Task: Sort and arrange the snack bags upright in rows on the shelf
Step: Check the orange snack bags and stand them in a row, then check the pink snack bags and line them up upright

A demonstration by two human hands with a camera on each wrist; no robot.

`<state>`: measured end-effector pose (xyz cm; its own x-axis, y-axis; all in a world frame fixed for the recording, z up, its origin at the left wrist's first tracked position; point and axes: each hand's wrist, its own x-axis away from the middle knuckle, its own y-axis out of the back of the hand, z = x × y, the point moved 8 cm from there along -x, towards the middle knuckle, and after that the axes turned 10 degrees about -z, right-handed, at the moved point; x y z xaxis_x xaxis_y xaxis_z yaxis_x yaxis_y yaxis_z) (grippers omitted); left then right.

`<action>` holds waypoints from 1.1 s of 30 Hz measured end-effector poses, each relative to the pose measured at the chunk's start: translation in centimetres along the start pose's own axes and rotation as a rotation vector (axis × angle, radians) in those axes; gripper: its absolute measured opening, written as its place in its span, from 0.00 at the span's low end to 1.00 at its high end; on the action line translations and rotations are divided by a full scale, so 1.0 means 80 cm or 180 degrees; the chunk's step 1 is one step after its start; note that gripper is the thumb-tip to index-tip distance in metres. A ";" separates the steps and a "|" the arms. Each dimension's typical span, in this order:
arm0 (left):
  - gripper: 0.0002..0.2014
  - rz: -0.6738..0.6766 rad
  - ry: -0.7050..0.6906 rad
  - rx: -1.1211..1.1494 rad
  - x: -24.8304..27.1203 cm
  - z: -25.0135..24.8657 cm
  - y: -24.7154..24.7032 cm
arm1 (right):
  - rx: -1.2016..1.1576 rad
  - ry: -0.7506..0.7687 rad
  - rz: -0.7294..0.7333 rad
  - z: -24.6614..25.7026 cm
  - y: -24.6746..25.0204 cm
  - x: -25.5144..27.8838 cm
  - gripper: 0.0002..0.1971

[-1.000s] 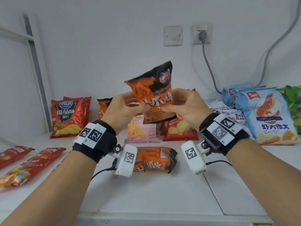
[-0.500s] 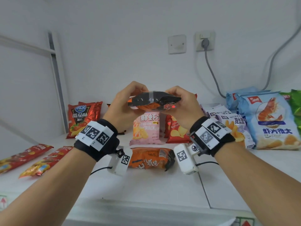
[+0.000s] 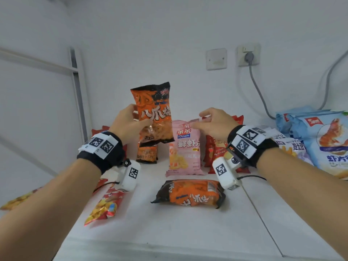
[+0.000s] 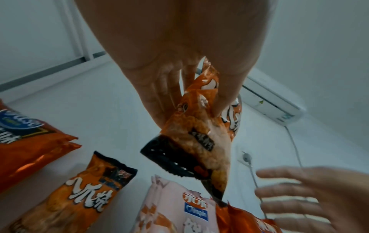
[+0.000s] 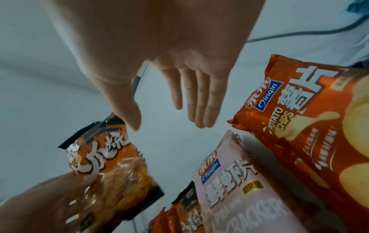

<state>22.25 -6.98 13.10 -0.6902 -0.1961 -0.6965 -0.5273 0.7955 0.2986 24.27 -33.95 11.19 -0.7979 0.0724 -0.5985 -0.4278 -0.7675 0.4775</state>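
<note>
My left hand (image 3: 130, 125) grips an orange-and-black snack bag (image 3: 155, 113) upright in the air, thumb on its front, fingers behind; the left wrist view shows the bag (image 4: 195, 138) pinched between thumb and fingers. A matching orange bag (image 3: 147, 152) stands right below it at the back. My right hand (image 3: 209, 123) hovers open just right of the held bag, above a pink prawn cracker bag (image 3: 185, 153), holding nothing; its straight fingers (image 5: 199, 100) show in the right wrist view. A third orange bag (image 3: 190, 194) lies flat on the white shelf (image 3: 169, 228).
Red chip bags (image 3: 216, 147) stand right of the pink one. Light blue shrimp chip bags (image 3: 323, 140) and a white-purple bag (image 3: 293, 149) lean at the far right. Long red-yellow packets (image 3: 105, 204) lie flat at the left. A grey cable (image 3: 258, 87) hangs from the wall socket.
The orange bag was held flat by both hands; now it stands upright in my left hand alone. My right hand has let go and opened.
</note>
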 end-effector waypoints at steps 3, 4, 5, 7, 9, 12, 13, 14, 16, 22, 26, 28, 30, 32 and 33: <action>0.21 0.0167 0.0573 0.0140 -0.028 0.044 -0.002 | 0.0559 -0.0256 0.0304 -0.004 -0.027 -0.016 0.38; 0.22 0.0239 0.0729 0.0158 -0.036 0.058 -0.005 | 0.0525 -0.0374 0.0435 -0.006 -0.039 -0.019 0.35; 0.22 0.0325 0.0874 0.0189 -0.043 0.072 -0.010 | 0.0516 -0.0482 0.0550 -0.011 -0.051 -0.022 0.31; 0.20 0.0504 0.1106 0.0302 -0.053 0.096 -0.020 | 0.0743 -0.0615 0.0703 -0.022 -0.070 -0.028 0.23; 0.17 0.0594 0.1246 0.0370 -0.063 0.117 -0.029 | 0.0995 -0.0686 0.0673 -0.029 -0.079 -0.034 0.23; 0.16 0.0688 0.1347 0.0234 -0.076 0.149 -0.041 | 0.1091 -0.0781 0.0654 -0.035 -0.091 -0.038 0.23; 0.15 0.0744 0.1377 0.0186 -0.078 0.158 -0.046 | 0.1098 -0.0828 0.0664 -0.039 -0.096 -0.039 0.22; 0.13 0.0807 0.1411 0.0161 -0.080 0.167 -0.051 | 0.1094 -0.0890 0.0672 -0.042 -0.099 -0.039 0.22; 0.08 0.0932 0.1433 0.0078 -0.082 0.181 -0.060 | 0.1050 -0.1019 0.0704 -0.046 -0.106 -0.039 0.21; 0.13 0.1070 0.1426 -0.0274 -0.088 0.217 -0.077 | 0.0693 -0.1400 0.0695 -0.069 -0.119 -0.040 0.27; 0.18 0.1119 0.1433 -0.0439 -0.090 0.230 -0.081 | 0.0257 -0.1598 0.0656 -0.081 -0.125 -0.039 0.29; 0.19 0.1141 0.1357 -0.0585 -0.093 0.237 -0.083 | 0.0182 -0.1638 0.0683 -0.085 -0.130 -0.039 0.30; 0.19 0.1146 0.1273 -0.0735 -0.096 0.244 -0.083 | 0.0103 -0.1648 0.0705 -0.089 -0.136 -0.041 0.30; 0.20 0.1166 0.1248 -0.0799 -0.099 0.251 -0.083 | 0.0079 -0.1638 0.0715 -0.091 -0.139 -0.042 0.30; 0.20 0.1190 0.1223 -0.0833 -0.100 0.253 -0.084 | 0.0104 -0.1609 0.0728 -0.091 -0.140 -0.043 0.31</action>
<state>41.35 0.89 3.46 -0.9567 -0.1621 -0.2418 -0.2848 0.6923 0.6630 34.89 -30.25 3.26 -0.9730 0.2091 -0.0980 -0.2264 -0.7799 0.5836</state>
